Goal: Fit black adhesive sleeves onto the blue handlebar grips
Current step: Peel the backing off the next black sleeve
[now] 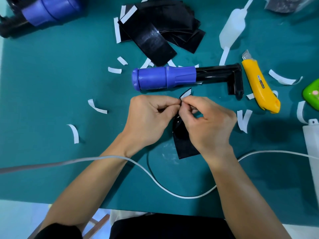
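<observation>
A blue handlebar grip (162, 77) on a black L-shaped bar (222, 75) lies across the middle of the green mat. Just in front of it my left hand (148, 118) and my right hand (207, 121) meet, both pinching the top edge of a black adhesive sleeve (184, 145) where a white backing strip (186, 93) sticks up. The sleeve curls down between my hands, partly hidden by my right hand. A pile of black sleeves (158, 30) lies at the back. Another blue grip (50, 9) sits at the far left corner.
A yellow utility knife (259, 87) lies right of the bar. A white squeeze bottle (233, 26) is behind it, a green object (312, 94) and a white box (312, 149) at the right edge. Several peeled white strips (96, 106) litter the mat. A white cable (155, 180) crosses near me.
</observation>
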Tool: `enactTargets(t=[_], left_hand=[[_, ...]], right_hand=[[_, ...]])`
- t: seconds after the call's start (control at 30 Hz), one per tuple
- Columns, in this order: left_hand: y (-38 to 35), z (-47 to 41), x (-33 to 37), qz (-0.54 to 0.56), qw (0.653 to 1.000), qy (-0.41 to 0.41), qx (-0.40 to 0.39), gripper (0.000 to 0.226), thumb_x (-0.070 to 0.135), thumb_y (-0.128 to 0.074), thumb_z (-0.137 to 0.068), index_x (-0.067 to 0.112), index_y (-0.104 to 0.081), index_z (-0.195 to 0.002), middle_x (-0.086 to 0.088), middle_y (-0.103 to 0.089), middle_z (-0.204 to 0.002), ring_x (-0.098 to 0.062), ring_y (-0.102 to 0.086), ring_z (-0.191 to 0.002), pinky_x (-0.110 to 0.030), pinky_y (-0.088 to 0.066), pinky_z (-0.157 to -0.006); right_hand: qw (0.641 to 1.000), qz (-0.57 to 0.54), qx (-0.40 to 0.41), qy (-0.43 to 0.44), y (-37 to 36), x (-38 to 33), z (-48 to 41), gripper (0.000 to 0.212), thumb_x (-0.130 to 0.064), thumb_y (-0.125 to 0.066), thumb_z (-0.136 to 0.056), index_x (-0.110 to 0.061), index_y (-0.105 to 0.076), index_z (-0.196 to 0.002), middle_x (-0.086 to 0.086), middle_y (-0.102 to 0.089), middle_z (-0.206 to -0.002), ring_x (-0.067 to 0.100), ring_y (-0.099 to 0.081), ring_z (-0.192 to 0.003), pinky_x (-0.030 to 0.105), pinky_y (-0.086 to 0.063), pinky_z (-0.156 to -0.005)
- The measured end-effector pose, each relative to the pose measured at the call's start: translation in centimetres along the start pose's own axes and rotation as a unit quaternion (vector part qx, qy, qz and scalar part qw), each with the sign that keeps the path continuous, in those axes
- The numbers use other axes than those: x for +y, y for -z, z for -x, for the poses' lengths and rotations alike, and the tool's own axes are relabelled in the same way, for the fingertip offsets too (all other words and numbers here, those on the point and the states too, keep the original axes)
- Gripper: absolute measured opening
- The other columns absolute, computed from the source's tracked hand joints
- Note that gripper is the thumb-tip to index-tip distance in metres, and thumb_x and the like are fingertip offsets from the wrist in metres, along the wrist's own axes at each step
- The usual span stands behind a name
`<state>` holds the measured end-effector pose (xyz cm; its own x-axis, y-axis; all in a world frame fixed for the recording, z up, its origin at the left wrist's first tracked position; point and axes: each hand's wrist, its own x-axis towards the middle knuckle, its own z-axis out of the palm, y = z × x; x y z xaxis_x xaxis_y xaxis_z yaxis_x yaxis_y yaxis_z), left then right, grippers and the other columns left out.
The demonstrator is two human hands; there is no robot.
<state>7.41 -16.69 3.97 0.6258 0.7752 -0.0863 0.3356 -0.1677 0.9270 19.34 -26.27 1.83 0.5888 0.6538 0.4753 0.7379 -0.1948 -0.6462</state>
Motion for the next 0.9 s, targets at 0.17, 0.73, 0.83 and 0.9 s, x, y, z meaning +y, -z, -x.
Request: enactTargets(t=[0.17,0.73,0.83,0.9], left_hand=[[-0.1,0.0,-0.2,0.01,1.0,0.016,-0.003,0.031,0.013,-0.072,-0.087,0.035,-0.075,-0.109,0.026,-0.077,-0.089,0.0,-0.076,-0.086,-0.024,-0.061,-0.083],[0.0,0.2,-0.5,-0.059,0.998,0.006,0.03,0.019,0.016,-0.074,-0.087,0.019,-0.085,-0.102,0.024,-0.075,-0.103,0.005,-0.073,-0.086,-0.028,-0.061,-0.082],[-0.1,0.1,-0.6,-0.049,0.998,0.015,0.028,0.018,0.016,-0.074,-0.087,0.019,-0.085,-0.1,0.024,-0.076,-0.099,0.005,-0.074,-0.086,-0.027,-0.061,-0.082],[-0.1,0.0,-0.7,-0.038,0.999,0.019,0.026,0.016,0.014,-0.074,-0.087,0.019,-0.085,-0.098,0.022,-0.078,-0.096,0.002,-0.074,-0.085,-0.028,-0.062,-0.081]], right_hand=[[0.993,-0.062,-0.036,-0.094,0.4,-0.4,-0.3,0.011,-0.009,-0.073,-0.086,-0.012,-0.08,-0.078,0.002,-0.068,-0.064,0.018,-0.062,-0.058,0.035,-0.048,-0.054],[0.973,-0.131,-0.08,-0.17,0.7,-0.8,-0.7,0.01,-0.003,-0.076,-0.088,-0.011,-0.082,-0.088,-0.002,-0.076,-0.074,0.01,-0.071,-0.069,0.031,-0.057,-0.066],[0.969,-0.146,-0.087,-0.178,0.6,-0.7,-0.7,0.011,-0.001,-0.074,-0.088,-0.01,-0.081,-0.085,-0.002,-0.074,-0.071,0.01,-0.07,-0.066,0.03,-0.057,-0.065],[0.964,-0.164,-0.092,-0.187,0.5,-0.5,-0.9,0.012,0.0,-0.072,-0.087,-0.009,-0.08,-0.083,-0.003,-0.072,-0.069,0.011,-0.069,-0.064,0.032,-0.056,-0.062]])
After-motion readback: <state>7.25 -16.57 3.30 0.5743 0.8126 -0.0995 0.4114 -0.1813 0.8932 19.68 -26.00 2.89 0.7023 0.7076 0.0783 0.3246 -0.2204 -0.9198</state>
